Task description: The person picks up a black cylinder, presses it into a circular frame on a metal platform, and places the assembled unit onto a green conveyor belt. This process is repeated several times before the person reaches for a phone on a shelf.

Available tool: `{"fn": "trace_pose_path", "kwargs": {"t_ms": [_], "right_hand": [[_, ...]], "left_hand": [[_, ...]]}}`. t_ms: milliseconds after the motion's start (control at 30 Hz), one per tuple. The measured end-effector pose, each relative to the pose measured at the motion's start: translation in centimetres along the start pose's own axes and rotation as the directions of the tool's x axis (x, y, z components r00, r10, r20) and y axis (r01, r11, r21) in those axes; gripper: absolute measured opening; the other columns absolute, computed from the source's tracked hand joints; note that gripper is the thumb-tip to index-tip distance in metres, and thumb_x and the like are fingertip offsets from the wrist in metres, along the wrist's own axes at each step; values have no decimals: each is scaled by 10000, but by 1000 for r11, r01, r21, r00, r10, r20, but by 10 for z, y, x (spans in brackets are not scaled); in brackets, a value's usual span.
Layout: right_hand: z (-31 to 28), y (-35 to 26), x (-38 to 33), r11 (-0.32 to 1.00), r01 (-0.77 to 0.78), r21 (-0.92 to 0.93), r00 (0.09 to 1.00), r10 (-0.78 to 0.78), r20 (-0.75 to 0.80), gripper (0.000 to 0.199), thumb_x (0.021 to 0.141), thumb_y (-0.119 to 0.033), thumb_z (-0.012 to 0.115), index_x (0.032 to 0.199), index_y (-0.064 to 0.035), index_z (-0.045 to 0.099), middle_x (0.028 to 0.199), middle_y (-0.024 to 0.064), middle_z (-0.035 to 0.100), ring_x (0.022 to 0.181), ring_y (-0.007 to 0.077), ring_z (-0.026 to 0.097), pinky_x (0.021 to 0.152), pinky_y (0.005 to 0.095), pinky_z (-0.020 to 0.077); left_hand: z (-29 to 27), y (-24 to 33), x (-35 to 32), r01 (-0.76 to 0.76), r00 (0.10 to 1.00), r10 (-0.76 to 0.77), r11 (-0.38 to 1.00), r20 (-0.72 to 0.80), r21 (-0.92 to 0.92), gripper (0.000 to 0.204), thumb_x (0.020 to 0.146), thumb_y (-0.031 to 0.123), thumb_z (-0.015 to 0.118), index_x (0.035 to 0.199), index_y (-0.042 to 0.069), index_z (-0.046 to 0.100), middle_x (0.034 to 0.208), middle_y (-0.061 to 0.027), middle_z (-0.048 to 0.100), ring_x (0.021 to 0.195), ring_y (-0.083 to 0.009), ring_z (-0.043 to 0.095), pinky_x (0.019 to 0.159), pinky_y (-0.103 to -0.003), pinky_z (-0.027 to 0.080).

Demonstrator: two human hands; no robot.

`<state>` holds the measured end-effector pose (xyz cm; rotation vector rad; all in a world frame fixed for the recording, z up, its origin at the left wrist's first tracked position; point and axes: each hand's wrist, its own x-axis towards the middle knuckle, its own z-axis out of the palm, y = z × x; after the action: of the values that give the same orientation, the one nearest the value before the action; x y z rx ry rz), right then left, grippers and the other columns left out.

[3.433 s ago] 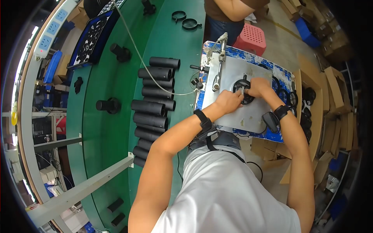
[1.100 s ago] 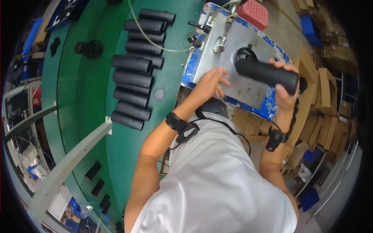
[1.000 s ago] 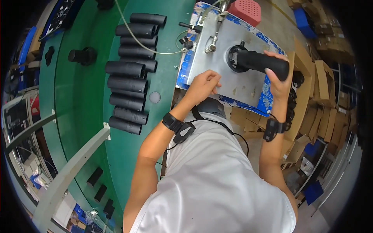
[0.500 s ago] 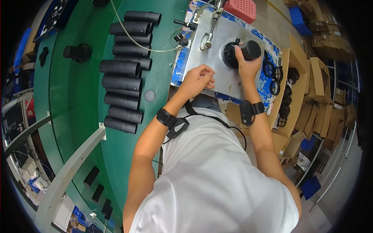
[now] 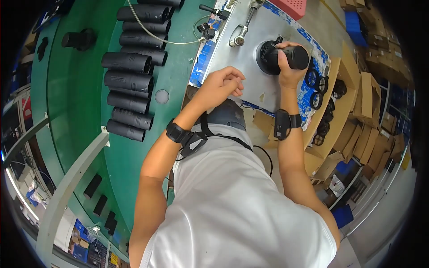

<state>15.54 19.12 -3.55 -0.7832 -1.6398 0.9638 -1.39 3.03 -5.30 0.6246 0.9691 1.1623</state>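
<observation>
My right hand is wrapped round a black cylindrical housing, with the thumb on its near side. The housing leans over a round black base on the metal plate; whether the two are joined is hard to see. Over the plate's near left edge hovers my left hand, its fingers loosely curled and partly apart, with nothing visible in it. A toggle clamp with a metal rod stands on the plate between the left hand and the far edge.
Several black ribbed tubes lie in a row on the green bench to the left, beside a grey disc. Black rings rest right of the plate, near a cardboard box. A thin hose crosses the bench.
The whole view has shifted slightly. The right hand has tightened round the black housing, its fingers now showing across the far side. The left hand stays near the plate's edge, its fingers a little less bunched.
</observation>
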Motion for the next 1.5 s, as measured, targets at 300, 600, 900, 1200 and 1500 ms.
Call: {"fn": "trace_pose_path", "kwargs": {"t_ms": [300,600,900,1200,1500], "right_hand": [[-22,16,10,989,40,146,945,-84,316,395,736,-4,638,1103,-2,493,957,158,603,910,262,593,900,454,483],[-24,17,11,988,55,145,937,-101,335,398,735,0,642,1101,-5,486,960,153,611,919,258,599,908,436,485],[-24,18,12,985,50,162,937,-102,333,378,732,1,662,1077,-13,508,944,134,629,918,238,611,908,403,478],[-68,-107,95,765,173,621,955,-285,84,364,743,-201,537,1035,13,565,949,184,606,912,278,591,866,392,480],[94,-159,3,931,-127,343,750,-137,647,627,712,-292,788,1205,5,537,1232,119,520,1157,211,496,1008,332,377]], "left_hand": [[-36,70,24,-288,931,344,900,-125,329,171,911,74,528,1012,-14,634,815,-79,669,732,-115,612,692,-260,497],[-83,91,127,-190,752,659,182,24,965,317,831,167,481,1014,-26,654,971,-219,668,912,-403,632,855,-461,499],[-120,73,171,257,917,311,16,-249,966,396,810,280,499,806,-68,688,919,-304,643,919,-447,629,843,-478,500],[-100,129,99,-566,567,823,381,10,731,394,881,254,570,1167,-17,582,1069,-233,639,1040,-377,599,930,-416,460],[24,122,-93,-440,567,823,332,-29,835,731,675,213,822,1294,22,482,1145,-155,628,1054,-275,617,902,-377,488]]}}
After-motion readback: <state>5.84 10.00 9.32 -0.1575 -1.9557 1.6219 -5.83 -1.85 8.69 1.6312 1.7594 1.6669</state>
